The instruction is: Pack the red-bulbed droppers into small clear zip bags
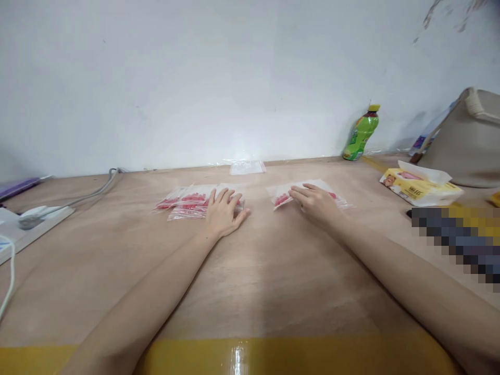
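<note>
A pile of clear plastic bags (189, 199) with small pink-red pieces inside lies left of the middle of the table. My left hand (222, 214) rests on the right end of this pile, fingers spread and thumb out to the side. To the right is a smaller group of similar bags (280, 199). My right hand (317, 204) lies over that group, its fingers stretched out to the left and touching the bags. Part of each group is hidden under the hands. What the small pieces are is too small to make out.
A flat clear bag (247, 167) lies near the wall. At the right stand a green bottle (361, 134), a yellow tissue box (420, 188) and a beige bag (464, 140). A power strip (35, 226) with cables lies at the left. Yellow tape (203, 354) runs along the front edge.
</note>
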Demonstrator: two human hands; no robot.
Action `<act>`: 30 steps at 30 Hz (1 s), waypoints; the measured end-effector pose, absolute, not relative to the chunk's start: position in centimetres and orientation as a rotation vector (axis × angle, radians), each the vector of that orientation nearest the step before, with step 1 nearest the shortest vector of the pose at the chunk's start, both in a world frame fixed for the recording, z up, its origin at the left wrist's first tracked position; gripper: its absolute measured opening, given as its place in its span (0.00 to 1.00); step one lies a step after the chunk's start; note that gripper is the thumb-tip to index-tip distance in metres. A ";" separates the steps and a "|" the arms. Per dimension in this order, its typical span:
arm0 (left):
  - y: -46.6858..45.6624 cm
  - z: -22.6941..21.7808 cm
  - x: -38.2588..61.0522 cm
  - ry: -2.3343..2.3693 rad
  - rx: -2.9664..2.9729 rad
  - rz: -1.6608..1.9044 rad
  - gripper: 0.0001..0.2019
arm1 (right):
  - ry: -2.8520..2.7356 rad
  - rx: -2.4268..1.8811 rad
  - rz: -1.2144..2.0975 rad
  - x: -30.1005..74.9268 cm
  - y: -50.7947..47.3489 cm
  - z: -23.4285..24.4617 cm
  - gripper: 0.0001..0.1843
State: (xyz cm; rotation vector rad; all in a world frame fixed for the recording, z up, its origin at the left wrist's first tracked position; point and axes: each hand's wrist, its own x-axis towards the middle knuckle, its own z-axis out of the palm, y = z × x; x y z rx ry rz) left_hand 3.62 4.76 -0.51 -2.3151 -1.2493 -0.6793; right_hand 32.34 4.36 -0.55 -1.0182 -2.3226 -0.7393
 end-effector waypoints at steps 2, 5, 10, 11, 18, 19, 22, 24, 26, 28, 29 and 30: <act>4.8 -0.7 3.4 -1.315 -2.260 -0.661 0.24 | -2.285 -1.123 -0.642 34.1 4.4 -0.9 0.17; 5.0 -0.9 3.1 -1.381 -2.215 -0.667 0.24 | -2.195 -1.241 -0.480 36.7 3.8 -1.6 0.20; 5.3 -1.2 2.9 -1.312 -2.280 -0.715 0.21 | -2.085 -1.345 -0.340 39.7 1.6 -1.9 0.20; 5.4 -1.2 2.9 -1.288 -2.290 -0.730 0.20 | -2.060 -1.367 -0.335 40.0 1.1 -1.8 0.19; 5.2 -0.9 3.7 -1.181 -2.501 -0.737 0.16 | -1.965 -1.358 -0.659 36.9 -0.1 -0.5 0.13; 5.1 -0.8 4.1 -1.161 -2.542 -0.745 0.16 | -1.999 -1.293 -0.631 35.7 0.0 -0.4 0.12; 4.7 -1.0 5.5 -1.121 -2.605 -0.769 0.17 | -2.212 -1.068 -0.402 31.6 0.6 -0.1 0.10; 4.4 -1.2 6.2 -1.107 -2.629 -0.796 0.16 | -2.306 -0.996 -0.256 29.1 1.2 -0.1 0.11; 4.2 -1.4 6.5 -1.089 -2.656 -0.831 0.14 | -2.337 -1.011 -0.198 27.4 1.8 -0.3 0.13; 4.3 -1.6 6.5 -1.071 -2.676 -0.866 0.13 | -2.328 -1.055 -0.193 26.5 2.3 -0.5 0.13; 4.4 -1.7 6.3 -1.064 -2.683 -0.883 0.12 | -2.313 -1.070 -0.201 26.3 2.5 -0.6 0.12; 4.5 -1.7 6.2 -1.058 -2.688 -0.903 0.12 | -2.294 -1.074 -0.209 26.3 2.6 -0.8 0.11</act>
